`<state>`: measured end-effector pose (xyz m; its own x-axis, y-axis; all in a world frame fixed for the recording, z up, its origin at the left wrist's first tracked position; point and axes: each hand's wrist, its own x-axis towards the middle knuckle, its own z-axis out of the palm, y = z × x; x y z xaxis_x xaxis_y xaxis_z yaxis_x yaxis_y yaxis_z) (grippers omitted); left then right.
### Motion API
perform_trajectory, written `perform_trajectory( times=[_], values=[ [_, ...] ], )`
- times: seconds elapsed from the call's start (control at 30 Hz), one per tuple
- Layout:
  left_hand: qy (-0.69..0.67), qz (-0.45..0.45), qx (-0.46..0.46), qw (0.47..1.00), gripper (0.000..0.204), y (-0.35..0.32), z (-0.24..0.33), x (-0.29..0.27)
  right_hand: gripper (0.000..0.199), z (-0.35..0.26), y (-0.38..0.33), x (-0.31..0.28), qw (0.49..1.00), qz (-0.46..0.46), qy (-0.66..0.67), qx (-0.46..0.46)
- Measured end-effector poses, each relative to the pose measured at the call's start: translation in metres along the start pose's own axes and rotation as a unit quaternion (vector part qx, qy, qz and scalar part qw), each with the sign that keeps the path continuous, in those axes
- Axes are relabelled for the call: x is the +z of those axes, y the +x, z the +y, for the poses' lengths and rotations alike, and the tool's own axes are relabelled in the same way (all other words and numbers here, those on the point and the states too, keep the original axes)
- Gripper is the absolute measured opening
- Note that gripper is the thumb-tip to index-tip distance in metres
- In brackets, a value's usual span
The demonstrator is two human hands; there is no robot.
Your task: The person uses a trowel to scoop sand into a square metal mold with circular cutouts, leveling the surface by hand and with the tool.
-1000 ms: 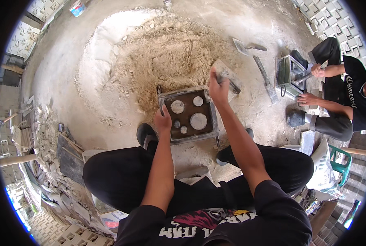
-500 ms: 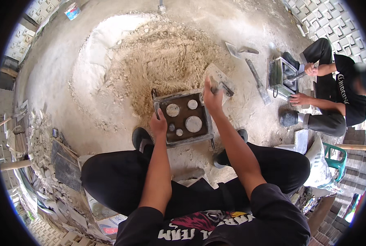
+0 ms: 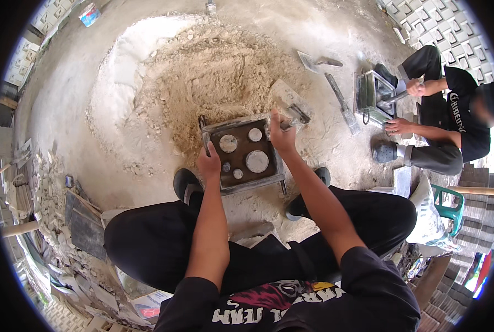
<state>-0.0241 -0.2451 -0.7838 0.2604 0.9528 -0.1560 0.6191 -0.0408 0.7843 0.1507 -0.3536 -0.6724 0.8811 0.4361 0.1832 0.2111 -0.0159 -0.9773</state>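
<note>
A square metal mould stands on the floor between my feet, filled with dark grey-brown material. Several round pale discs of different sizes lie in its surface. My left hand is closed on the mould's left side, thumb along the rim. At the far right part of the frame, my right hand is closed too, thumb against the rim, the other fingers curled outside it. A flat trowel with a dark handle lies just beyond that hand; whether my fingers touch the handle I cannot tell.
A large heap of sandy powder spreads beyond the mould. At the right, a co-worker works at another metal mould. A second trowel and a long flat bar lie between. Rubble lines the left; a sack stands right.
My right hand has slid slightly nearer along the mould's right side. My left hand keeps its place on the frame. The whole view has shifted a little.
</note>
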Motion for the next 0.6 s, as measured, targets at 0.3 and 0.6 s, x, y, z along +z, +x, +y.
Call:
perform_trajectory(
  times=[0.3,0.6],
  values=[
    [-0.011,0.011,-0.005,1.0,0.056,0.0,0.002,0.005,0.047,0.023,-0.011,-0.007,1.0,0.009,-0.021,0.007],
    [-0.015,0.009,-0.02,1.0,0.057,0.0,0.001,0.001,0.048,0.015,-0.008,-0.006,0.996,-0.053,-0.06,0.046]
  ],
)
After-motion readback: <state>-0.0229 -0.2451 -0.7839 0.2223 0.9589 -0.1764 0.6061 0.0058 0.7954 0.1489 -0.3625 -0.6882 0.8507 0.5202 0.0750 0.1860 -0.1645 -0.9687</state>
